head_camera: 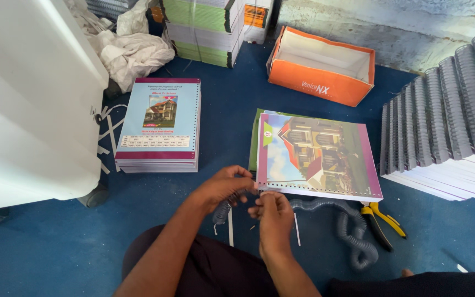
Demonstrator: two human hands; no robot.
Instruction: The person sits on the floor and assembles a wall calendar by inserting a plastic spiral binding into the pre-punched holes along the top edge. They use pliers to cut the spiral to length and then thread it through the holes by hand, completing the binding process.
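A blue floor [232, 126] carries everything here, with a rough pale wall [413, 33] behind. The left hand [224, 187] and right hand [270, 214] both pinch a grey spiral coil [353, 231] at the punched near edge of a picture-cover notebook [317, 157] (lying just ahead of the person). Whether the coil has entered the holes is hard to make out; the stack of bound notebooks [446, 137] is cut off at right.
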